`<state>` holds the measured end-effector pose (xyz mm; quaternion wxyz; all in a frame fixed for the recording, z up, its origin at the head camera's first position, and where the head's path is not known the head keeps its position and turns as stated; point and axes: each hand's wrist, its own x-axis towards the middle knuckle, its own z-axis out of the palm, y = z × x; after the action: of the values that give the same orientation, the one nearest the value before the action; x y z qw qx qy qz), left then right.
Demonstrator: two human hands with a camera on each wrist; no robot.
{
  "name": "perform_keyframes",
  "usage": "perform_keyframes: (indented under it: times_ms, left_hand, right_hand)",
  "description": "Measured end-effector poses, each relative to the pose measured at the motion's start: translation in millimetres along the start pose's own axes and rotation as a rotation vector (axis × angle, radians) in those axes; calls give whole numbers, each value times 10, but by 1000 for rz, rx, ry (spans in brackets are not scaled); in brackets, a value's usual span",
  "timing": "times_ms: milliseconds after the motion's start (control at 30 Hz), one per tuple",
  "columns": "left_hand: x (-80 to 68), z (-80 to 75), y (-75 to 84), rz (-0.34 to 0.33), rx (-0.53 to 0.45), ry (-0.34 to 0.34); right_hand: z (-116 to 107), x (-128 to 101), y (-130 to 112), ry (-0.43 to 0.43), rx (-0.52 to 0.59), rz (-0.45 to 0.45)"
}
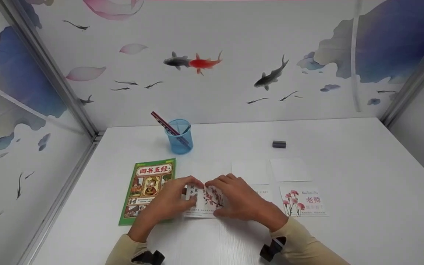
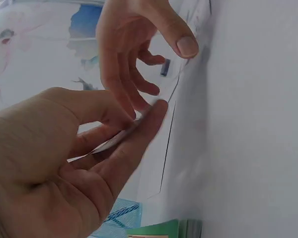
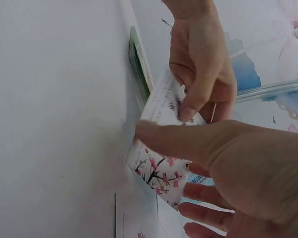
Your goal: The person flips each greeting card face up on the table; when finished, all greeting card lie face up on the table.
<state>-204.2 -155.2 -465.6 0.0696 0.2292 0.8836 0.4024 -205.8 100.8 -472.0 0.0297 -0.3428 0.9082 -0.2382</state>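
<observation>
card (image 1: 205,202): blossom print, lies on the table (image 1: 344,235) near the front edge, between the book and the carnation card; its left part is lifted and bent over, printed text side showing in the right wrist view
left hand (image 1: 168,200): fingertips pinch the card's lifted left flap, thumb under, fingers curled on top
right hand (image 1: 238,198): thumb (image 3: 164,138) lies along the bend, fingers spread over the card's far side; holds the card down more than it grips it
step in hand: looks like folding the card over
doing it well: judgement – line the flap's edges up before pressing; keep the thumb on the bend as a stop; run the crease from the middle outward so the card does not skew
risk: card may slide on the smooth table if the right hand lifts
book (image 1: 147,189): green cover, just left of the card, under the left wrist
carnation card (image 1: 303,201): right of the hands, apart from them
blank sheets (image 1: 290,169): behind the cards
cup (image 1: 178,136): blue, holds pens, well behind
grey block (image 1: 279,144): far right of the cup
</observation>
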Motion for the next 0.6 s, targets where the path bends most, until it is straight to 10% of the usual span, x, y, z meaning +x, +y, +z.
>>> perform_keyframes:
  times_ms: [367,600]
  left_hand:
    - [-27,75,96,-27,304,-45]
    - [-37,69,89,-3,310,-107]
  right_hand:
    - [42,3,28,-69,-2,28]
    - [38,17,57,-88,48,11]
